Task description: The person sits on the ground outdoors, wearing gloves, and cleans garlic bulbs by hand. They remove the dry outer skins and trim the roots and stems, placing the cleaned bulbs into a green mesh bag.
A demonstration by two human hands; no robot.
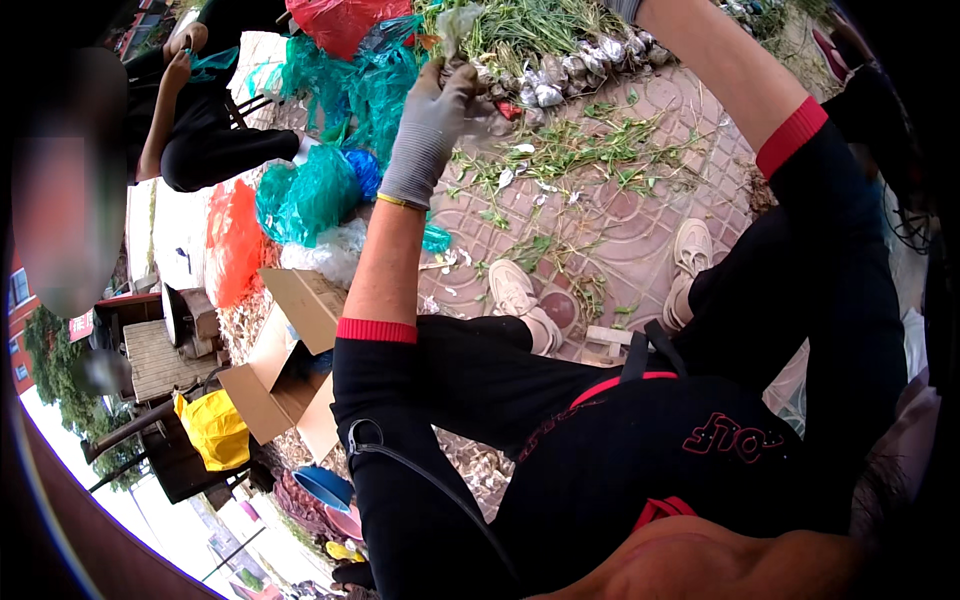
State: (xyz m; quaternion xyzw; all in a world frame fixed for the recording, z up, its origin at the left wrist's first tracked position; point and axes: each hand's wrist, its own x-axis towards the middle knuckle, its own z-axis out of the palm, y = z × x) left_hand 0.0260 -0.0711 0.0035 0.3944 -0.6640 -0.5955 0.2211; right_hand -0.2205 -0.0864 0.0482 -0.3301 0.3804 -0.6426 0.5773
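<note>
My left hand [432, 125], in a grey work glove, reaches out to the top middle. Its fingers are closed round a small dark bundle with clear plastic [459, 28] sticking up from it. My right hand [624, 8], also gloved in grey, is mostly cut off by the top edge, and its fingers are hidden. Between the hands lies a pile of green plants [530, 35]. Their lower ends are wrapped in plastic, forming a row of small bundles [560, 78] along the pile's near side.
Loose green stems [625, 150] litter the paved ground [640, 215] before my shoes [520, 300]. Teal plastic bags [310, 195], a red bag [345, 22] and an open cardboard box [290, 370] are on the left. Another person [200, 120] sits at the upper left.
</note>
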